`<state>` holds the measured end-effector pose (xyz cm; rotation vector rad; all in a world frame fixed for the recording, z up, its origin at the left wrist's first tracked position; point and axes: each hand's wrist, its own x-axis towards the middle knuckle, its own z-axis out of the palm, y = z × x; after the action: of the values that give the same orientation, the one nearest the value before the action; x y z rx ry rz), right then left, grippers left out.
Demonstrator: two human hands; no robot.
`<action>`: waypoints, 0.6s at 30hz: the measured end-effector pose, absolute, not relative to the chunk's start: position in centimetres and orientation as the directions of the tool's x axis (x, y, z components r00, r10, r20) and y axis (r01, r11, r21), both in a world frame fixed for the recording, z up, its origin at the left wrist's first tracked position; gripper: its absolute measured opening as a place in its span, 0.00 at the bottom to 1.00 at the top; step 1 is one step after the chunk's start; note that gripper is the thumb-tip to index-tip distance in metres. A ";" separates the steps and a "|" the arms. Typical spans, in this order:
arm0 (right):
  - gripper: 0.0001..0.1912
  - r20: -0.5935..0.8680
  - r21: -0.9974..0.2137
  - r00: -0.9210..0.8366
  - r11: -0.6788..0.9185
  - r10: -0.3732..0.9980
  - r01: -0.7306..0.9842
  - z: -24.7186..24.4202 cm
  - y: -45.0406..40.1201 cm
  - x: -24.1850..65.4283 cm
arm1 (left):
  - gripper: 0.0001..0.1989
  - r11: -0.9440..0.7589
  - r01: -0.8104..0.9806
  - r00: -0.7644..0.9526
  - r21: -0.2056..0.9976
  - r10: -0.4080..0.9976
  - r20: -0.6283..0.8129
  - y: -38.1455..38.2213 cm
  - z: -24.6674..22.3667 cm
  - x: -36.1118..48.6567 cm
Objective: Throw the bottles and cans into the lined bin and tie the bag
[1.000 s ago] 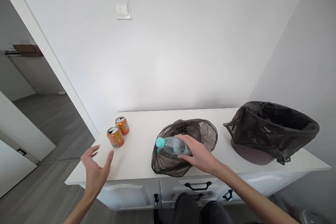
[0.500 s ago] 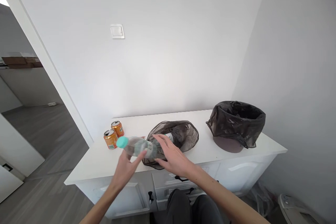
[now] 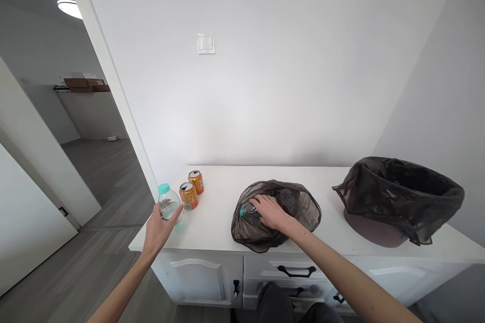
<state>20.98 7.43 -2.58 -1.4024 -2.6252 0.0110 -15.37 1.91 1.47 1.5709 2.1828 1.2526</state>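
Note:
My left hand [image 3: 159, 227] is closed around a clear plastic bottle [image 3: 168, 206] with a teal cap, held upright at the left end of the white counter, beside two orange cans [image 3: 188, 196]. My right hand [image 3: 268, 211] reaches into an open dark see-through plastic bag [image 3: 252, 238] lying on the counter. Its fingers curl over a second clear bottle [image 3: 248, 210], also teal-capped, which lies on its side in the bag; the hand hides much of it.
A bin [image 3: 373, 227] lined with a dark bag stands farther right on the white counter [image 3: 212, 232]. Drawers with black handles are below the front edge. A white wall with a light switch [image 3: 205, 43] rises behind, and a doorway opens at the left.
My left hand has carried its bottle from beside the bag leftward to the cans and turned it upright. My right hand has lowered into the bag onto the other bottle. The view has swung left.

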 end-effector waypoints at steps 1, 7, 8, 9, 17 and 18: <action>0.35 0.133 -0.077 -0.547 0.559 0.826 0.825 -2.8 7.8 20.7 | 0.33 0.088 0.701 -0.425 0.707 0.848 0.315 2.4 1.3 -15.5; 0.35 0.150 -0.121 -0.561 0.578 0.814 0.807 -2.9 8.4 22.0 | 0.30 0.093 0.705 -0.418 0.703 0.856 0.305 5.2 0.7 -15.8; 0.36 0.173 -0.167 -0.565 0.589 0.807 0.791 -2.6 8.2 22.6 | 0.30 0.092 0.703 -0.417 0.706 0.857 0.303 5.5 0.7 -15.8; 0.36 0.201 -0.224 -0.567 0.601 0.799 0.767 -2.1 7.8 23.3 | 0.30 0.090 0.700 -0.417 0.708 0.857 0.303 5.9 0.6 -15.8; 0.34 0.351 -0.693 -0.340 0.486 0.872 0.533 2.4 3.4 26.5 | 0.44 0.047 0.686 -0.472 0.726 0.788 0.396 6.7 -0.4 -15.4; 0.35 0.372 -0.741 -0.284 0.467 0.884 0.482 2.9 2.8 26.6 | 0.47 0.041 0.709 -0.497 0.704 0.738 0.457 6.1 -0.9 -15.2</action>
<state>26.55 2.83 2.94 -1.1399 -1.9266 0.6441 -15.16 6.13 -0.92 1.5602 2.2442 1.4861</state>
